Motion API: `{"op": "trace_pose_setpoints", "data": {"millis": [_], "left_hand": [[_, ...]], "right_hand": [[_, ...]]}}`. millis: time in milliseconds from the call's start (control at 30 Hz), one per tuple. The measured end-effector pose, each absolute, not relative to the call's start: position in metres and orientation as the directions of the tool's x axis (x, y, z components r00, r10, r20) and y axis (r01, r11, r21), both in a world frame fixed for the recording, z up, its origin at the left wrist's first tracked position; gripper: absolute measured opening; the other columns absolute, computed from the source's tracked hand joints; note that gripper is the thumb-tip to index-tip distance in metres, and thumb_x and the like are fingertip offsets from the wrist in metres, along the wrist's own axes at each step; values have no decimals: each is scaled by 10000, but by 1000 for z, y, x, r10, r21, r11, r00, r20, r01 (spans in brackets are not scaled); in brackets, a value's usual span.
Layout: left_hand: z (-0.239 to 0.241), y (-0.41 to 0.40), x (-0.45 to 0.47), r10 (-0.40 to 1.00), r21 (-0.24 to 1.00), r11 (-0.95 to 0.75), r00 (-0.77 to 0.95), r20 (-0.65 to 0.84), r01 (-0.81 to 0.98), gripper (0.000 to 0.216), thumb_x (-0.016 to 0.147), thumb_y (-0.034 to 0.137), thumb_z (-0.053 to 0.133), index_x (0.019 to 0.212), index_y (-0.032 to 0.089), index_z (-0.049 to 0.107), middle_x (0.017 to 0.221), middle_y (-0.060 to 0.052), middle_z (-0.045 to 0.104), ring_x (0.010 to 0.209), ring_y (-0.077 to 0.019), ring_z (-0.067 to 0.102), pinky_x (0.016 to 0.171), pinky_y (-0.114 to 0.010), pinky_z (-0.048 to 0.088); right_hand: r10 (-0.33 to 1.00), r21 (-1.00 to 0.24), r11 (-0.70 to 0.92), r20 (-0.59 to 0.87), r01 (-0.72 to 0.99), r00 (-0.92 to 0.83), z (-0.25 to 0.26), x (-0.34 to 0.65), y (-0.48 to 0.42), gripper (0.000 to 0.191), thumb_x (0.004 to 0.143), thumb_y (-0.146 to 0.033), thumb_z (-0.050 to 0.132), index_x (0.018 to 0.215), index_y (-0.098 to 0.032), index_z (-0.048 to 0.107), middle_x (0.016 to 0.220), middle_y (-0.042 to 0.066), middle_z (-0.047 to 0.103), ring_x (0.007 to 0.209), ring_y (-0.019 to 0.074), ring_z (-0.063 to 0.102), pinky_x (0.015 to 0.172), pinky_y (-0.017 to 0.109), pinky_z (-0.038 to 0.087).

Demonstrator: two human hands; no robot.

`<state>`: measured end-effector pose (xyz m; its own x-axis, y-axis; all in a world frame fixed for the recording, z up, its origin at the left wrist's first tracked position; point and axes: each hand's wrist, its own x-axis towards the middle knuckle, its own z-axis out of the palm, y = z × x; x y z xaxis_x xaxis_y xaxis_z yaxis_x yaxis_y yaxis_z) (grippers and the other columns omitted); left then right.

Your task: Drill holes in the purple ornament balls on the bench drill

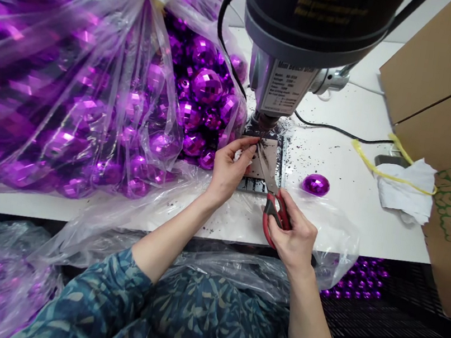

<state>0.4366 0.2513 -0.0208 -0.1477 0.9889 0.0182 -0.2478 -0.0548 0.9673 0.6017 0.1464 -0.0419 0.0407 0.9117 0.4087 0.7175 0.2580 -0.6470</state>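
Note:
My right hand [294, 237] holds a pair of scissors [268, 171] by its red and black handles. The blades point up and away over the drill press base [279, 160], and their tips lie at the fingers of my left hand [229, 168]. That hand is closed in a pinch beneath the drill chuck [267, 120], with a white crumpled scrap [237, 155] showing between its fingers. Whether the fingertips pinch anything else is too small to tell. A faceted purple ball [316, 185] sits on the table just right of the base.
Clear plastic bags of purple balls [207, 86] crowd the left side. Dark shavings dot the white table [328, 218]. A cardboard box [441, 111] stands at right, beside white tissue [406, 190] and a yellow tie [394, 176]. Below is a black crate [402, 314].

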Motion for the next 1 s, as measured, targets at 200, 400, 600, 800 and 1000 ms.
{"op": "trace_pose_setpoints", "data": {"millis": [200, 400, 600, 800, 1000], "left_hand": [[-27, 255, 435, 991, 962, -94, -118, 65, -258, 371, 799, 487, 829, 1020, 195, 766, 658, 47, 573, 480, -38, 482, 449, -171, 396], [-31, 256, 436, 988, 964, -107, -136, 75, -242, 399, 784, 524, 831, 1012, 201, 772, 639, 45, 579, 476, -40, 479, 444, -168, 403], [-30, 256, 436, 990, 963, -101, -120, 72, -252, 386, 788, 506, 833, 1005, 193, 769, 635, 48, 566, 474, -40, 474, 435, -169, 400], [-30, 256, 435, 993, 962, -84, -107, 58, -259, 341, 808, 456, 829, 1020, 197, 765, 657, 42, 573, 489, -36, 472, 443, -162, 399], [-31, 255, 436, 993, 958, -76, -111, 47, -278, 338, 806, 449, 828, 1024, 199, 764, 654, 47, 562, 489, -39, 471, 434, -162, 406]], "right_hand": [[903, -630, 285, 430, 723, 18, -41, 601, 147, 523, 843, -223, 645, 1365, -239, 633, 1199, 25, 777, 995, 160, 779, 869, 261, 661], [890, -597, 308, 456, 740, -2, -41, 602, 146, 502, 868, -224, 639, 1370, -230, 626, 1204, 29, 776, 1027, 168, 775, 895, 266, 657], [871, -549, 292, 492, 783, 20, -43, 601, 147, 494, 826, -201, 660, 1320, -214, 652, 1146, 35, 791, 961, 166, 784, 850, 271, 663], [861, -526, 272, 508, 806, 41, -44, 595, 146, 496, 802, -189, 650, 1298, -205, 657, 1131, 40, 793, 935, 155, 779, 829, 256, 654], [873, -513, 240, 486, 824, 48, -39, 594, 145, 545, 774, -204, 658, 1319, -199, 642, 1061, 46, 795, 580, 89, 651, 611, 232, 594]]}}
